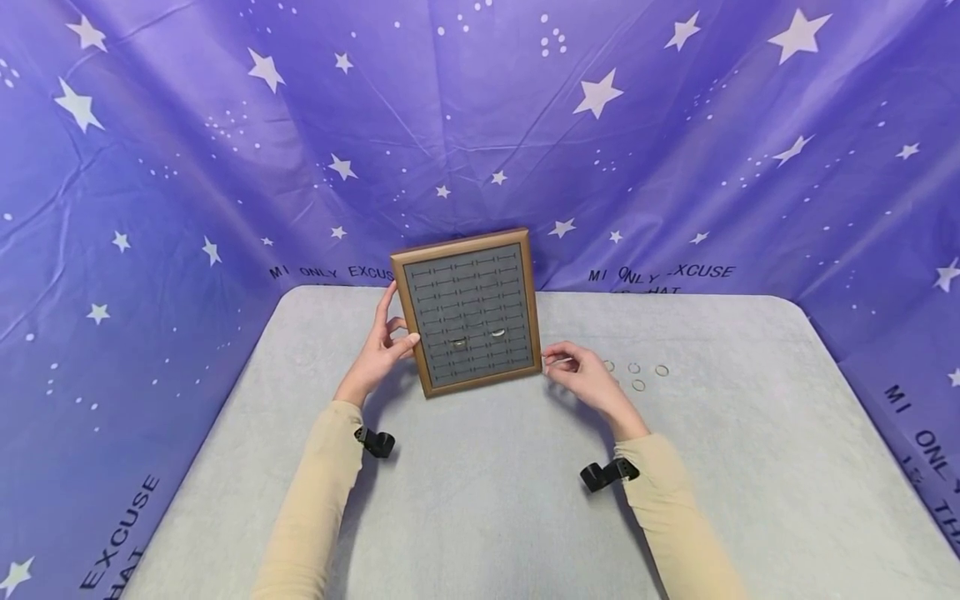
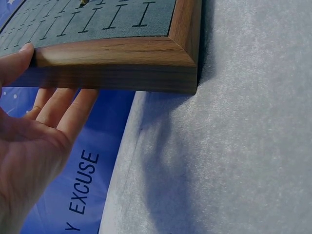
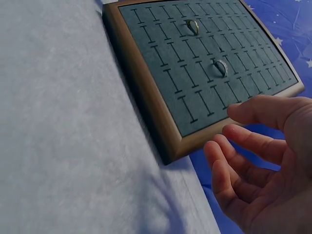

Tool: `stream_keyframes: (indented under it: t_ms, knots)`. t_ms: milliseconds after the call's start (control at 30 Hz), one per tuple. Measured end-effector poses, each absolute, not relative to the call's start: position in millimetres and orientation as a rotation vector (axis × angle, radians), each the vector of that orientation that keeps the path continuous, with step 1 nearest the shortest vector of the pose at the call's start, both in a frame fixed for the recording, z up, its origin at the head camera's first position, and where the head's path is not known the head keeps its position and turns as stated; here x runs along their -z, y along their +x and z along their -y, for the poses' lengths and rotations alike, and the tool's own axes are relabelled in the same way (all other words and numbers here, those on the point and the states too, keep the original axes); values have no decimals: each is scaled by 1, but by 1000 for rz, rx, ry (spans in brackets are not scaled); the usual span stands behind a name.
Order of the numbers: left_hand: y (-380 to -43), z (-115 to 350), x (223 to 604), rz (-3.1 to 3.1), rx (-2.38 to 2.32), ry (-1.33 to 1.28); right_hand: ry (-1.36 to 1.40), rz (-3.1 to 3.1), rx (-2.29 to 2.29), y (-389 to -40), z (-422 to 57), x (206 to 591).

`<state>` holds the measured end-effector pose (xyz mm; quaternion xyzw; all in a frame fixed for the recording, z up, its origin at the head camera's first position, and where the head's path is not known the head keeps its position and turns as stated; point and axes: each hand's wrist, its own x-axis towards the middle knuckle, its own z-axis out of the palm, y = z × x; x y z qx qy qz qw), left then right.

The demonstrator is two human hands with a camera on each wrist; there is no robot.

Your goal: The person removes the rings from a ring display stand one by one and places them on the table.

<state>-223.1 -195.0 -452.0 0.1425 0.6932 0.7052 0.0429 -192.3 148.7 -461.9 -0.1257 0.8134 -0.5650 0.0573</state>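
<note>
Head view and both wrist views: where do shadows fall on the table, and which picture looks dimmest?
Head view: bright, with soft shadows beside both sleeves on the table; left wrist view: soft shadow below the wooden-framed board; right wrist view: dimmest, soft shadow below the board.

The purple cloth (image 1: 480, 133) bears black lettering: "MI", "ONLY", "EXCUSE" and "HAT".

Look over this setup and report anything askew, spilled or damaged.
The ring board sits askew to the far edge of the table, tilted in the left hand, probably on purpose. Four rings lie loose to its right, while two others sit in slots. I see no spill or damage.
</note>
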Motion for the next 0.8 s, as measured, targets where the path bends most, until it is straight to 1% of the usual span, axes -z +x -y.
stream_keyframes:
  t_ms: [133,233,433,800]
  knots:
    - [-230,198,462,-2120,-2166,446,-418,-2447,1741,-194,-141,450]
    - [-233,199,467,-2125,-2170,453,-420,-2472,1725,-196,-139,449]
    - [-233,198,469,-2134,-2184,468,-421,-2526,1705,-206,-137,453]
    - [-233,199,470,-2135,-2193,492,-479,-2567,1687,-212,-121,439]
